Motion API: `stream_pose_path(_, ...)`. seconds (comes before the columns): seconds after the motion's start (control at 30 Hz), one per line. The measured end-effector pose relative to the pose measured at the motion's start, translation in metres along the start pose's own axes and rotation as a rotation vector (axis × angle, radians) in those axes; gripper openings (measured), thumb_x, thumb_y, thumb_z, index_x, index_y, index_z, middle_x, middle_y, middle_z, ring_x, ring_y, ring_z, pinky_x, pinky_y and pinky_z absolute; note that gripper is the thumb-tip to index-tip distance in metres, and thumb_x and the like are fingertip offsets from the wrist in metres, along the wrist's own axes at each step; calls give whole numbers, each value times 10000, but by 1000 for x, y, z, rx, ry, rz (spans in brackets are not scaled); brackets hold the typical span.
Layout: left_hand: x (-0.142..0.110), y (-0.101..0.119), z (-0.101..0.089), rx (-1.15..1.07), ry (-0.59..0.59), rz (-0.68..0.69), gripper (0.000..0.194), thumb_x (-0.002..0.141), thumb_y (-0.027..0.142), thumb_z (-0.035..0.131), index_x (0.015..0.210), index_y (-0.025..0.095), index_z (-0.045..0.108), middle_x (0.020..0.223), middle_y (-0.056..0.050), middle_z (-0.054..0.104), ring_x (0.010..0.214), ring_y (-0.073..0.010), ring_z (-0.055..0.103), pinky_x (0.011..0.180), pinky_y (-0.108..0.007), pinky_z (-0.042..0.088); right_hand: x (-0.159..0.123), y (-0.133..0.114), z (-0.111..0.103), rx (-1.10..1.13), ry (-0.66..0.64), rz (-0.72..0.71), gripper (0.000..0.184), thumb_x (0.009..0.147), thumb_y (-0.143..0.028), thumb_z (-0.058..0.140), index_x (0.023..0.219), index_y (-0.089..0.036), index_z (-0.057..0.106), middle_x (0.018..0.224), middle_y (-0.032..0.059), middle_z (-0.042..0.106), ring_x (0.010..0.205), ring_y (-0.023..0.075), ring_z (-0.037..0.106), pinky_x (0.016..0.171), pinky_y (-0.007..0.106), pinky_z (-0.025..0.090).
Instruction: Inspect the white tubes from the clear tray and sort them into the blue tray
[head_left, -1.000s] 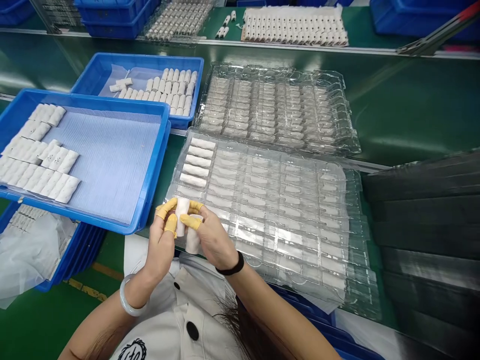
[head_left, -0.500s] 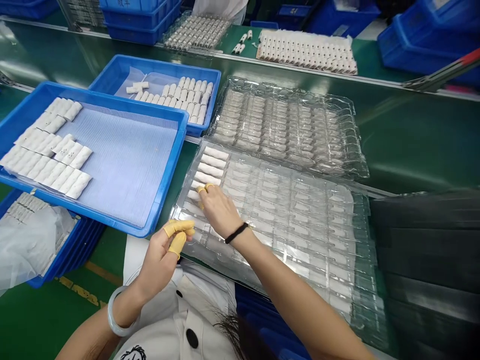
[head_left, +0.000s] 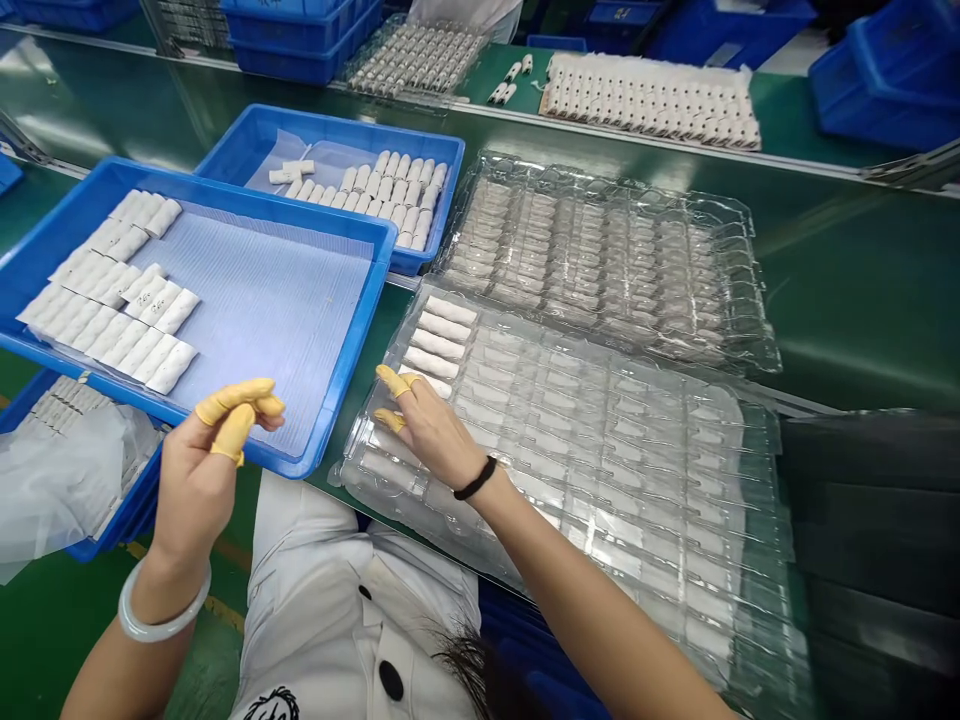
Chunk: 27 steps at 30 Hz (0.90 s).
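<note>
My left hand (head_left: 206, 465), with yellow finger cots, hovers at the near rim of a blue tray (head_left: 315, 425). Its fingers are half curled, the thumb a little apart from them, and nothing shows between them. White wrapped cylindrical pieces (head_left: 109, 345) lie in rows on that tray's left side. My right hand (head_left: 435, 430), also in yellow finger cots, is over the left column of a clear plastic blister tray (head_left: 600, 450). Its thumb and index finger are spread, holding nothing visible. Several white cylinders (head_left: 442, 345) lie in that column's upper slots, beside the right fingertips.
Behind the blister tray lies another clear tray (head_left: 607, 255). A second blue tray (head_left: 454, 160) with white cylinders stands behind the first. A lower blue bin (head_left: 142, 500) is at left, partly under plastic film. More pieces (head_left: 652, 105) lie on the far bench, near part of another person.
My left hand has moved left, from beside the blister tray to the blue tray's rim. My right fingers have spread and drawn back from the newest cylinder. The view has shifted slightly.
</note>
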<state>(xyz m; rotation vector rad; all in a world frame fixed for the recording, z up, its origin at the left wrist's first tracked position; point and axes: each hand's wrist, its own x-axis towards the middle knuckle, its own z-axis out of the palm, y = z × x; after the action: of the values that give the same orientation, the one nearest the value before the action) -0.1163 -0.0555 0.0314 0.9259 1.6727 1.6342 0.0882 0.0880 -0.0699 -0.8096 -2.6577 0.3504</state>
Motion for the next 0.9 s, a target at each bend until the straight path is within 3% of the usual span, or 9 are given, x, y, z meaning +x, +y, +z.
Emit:
stream_pose_path(0.17,18,2,-21,123,153,25,200,872,293,643,1030,215,738,886,-29,734,805,-175,672,814,-350,544,-19,4,-11,-103,-61,84,333,976,-278,462,1241,-110,576,914,136,630,851,277,561,753,411,482)
stream_pose_path(0.27,27,1,-35,205,188,17,194,866,263,636,1025,210,735,874,-25,733,813,-177,667,831,-359,533,-40,3,-13,-129,-57,82,293,971,-234,456,1204,-124,594,939,143,622,867,282,542,750,412,472)
stream_pose_path(0.47,60,0,-58,470,193,-16,268,858,279,607,1089,187,707,937,-41,736,878,-173,658,847,-330,519,-51,-1,0,-63,145,75,314,976,-179,427,1272,-120,514,1042,159,590,924,264,509,786,404,481)
stream_pose_path(0.6,100,-1,-81,873,81,-115,422,856,347,534,1202,133,648,1134,-109,710,1006,-238,657,908,-354,500,-41,-2,14,-63,179,31,283,969,-151,438,1237,-130,525,1060,153,625,930,264,524,762,395,466)
stream_pose_path(0.67,121,-2,-93,1200,-46,-179,451,863,341,478,1219,109,627,1262,-142,658,1098,-283,631,954,-373,474,-40,-3,16,-57,173,23,307,969,-153,436,1265,-145,516,1104,154,636,988,279,534,785,412,460)
stream_pose_path(0.73,138,-6,-103,1460,-206,-299,451,851,350,481,1185,87,633,1266,-175,647,1133,-323,616,949,-380,469,-43,-3,14,-35,189,17,338,972,-181,444,1305,-152,497,1140,160,635,1048,290,536,821,432,458)
stream_pose_path(0.8,149,-11,-108,1571,-291,-398,464,800,389,560,1115,60,651,1201,-229,651,1077,-367,636,874,-394,495,-48,-4,9,-25,219,20,354,975,-205,449,1323,-152,491,1136,163,636,1059,294,538,828,438,460)
stream_pose_path(0.9,157,-22,-106,1629,-312,-463,527,695,419,679,1059,39,644,1203,-309,596,1023,-425,637,765,-417,508,-58,-6,2,-6,261,68,343,977,-222,449,1310,-173,516,1089,148,652,1015,289,556,818,437,464)
